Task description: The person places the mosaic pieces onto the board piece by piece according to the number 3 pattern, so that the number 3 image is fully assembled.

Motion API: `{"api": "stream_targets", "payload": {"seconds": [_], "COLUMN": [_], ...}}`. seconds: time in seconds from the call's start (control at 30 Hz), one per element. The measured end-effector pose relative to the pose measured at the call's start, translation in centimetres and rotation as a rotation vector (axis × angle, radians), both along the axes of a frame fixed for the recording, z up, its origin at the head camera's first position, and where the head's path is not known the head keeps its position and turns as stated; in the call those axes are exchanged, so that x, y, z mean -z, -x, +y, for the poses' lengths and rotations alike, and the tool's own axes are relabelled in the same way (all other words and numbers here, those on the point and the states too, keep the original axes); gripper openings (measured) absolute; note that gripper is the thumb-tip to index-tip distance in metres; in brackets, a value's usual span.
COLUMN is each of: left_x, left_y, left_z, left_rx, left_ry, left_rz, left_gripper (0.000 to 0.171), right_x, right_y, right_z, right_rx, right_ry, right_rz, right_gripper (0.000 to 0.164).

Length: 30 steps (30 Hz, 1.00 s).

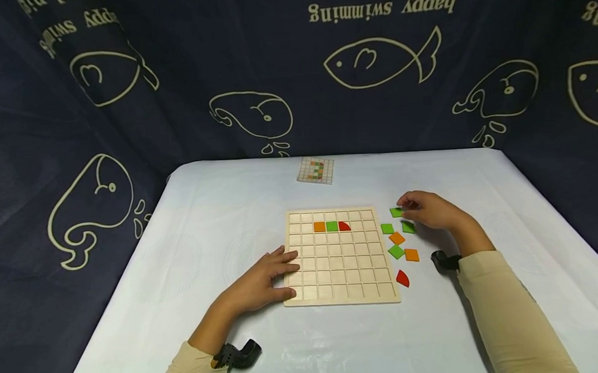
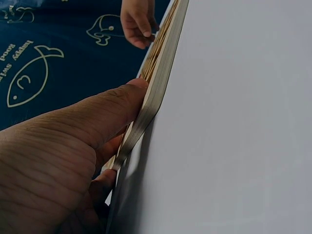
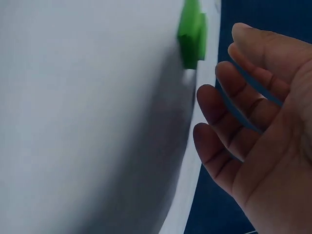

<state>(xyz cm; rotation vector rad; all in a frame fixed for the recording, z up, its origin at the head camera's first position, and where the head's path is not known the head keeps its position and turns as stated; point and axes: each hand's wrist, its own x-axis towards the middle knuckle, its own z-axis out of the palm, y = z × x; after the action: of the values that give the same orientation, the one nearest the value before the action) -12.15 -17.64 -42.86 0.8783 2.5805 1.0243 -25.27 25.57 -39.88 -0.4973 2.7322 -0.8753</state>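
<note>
A wooden grid board (image 1: 332, 263) lies on the white table. One row holds an orange square tile (image 1: 319, 227), a green square tile (image 1: 332, 226) and a red quarter-circle tile (image 1: 344, 226). My left hand (image 1: 263, 280) rests on the board's left edge, fingers spread over the rim; its thumb (image 2: 114, 105) touches the edge in the left wrist view. Right of the board, my right hand (image 1: 432, 209) hovers with loosely bent fingers around a loose green tile (image 1: 395, 212). In the right wrist view, its fingers stand apart from the green tiles (image 3: 189, 36), holding nothing.
More loose tiles lie beside the board: green (image 1: 387, 228), green (image 1: 408, 227), orange (image 1: 397, 238), green (image 1: 396, 252), orange (image 1: 411, 255) and a red quarter circle (image 1: 402, 278). A patterned grid card (image 1: 315, 170) lies at the back. Dark printed cloth (image 1: 293, 53) hangs behind the table.
</note>
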Motion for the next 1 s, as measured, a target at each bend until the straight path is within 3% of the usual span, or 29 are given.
{"api": "stream_targets", "payload": {"seconds": [0.43,1.0], "left_x": [0.4,0.4], "left_y": [0.1,0.1], "left_z": [0.0,0.0], "left_rx": [-0.011,-0.011], "left_ry": [0.018,0.019], "left_rz": [0.015,0.011], "left_gripper": [0.053,0.053], "right_x": [1.1,1.4], "right_y": [1.3,1.5], "right_z": [0.2,-0.3], "right_rx": [-0.027,-0.065], "right_ry": [0.016,-0.034], "right_rz": [-0.003,-0.029], "right_gripper": [0.028,0.031]}}
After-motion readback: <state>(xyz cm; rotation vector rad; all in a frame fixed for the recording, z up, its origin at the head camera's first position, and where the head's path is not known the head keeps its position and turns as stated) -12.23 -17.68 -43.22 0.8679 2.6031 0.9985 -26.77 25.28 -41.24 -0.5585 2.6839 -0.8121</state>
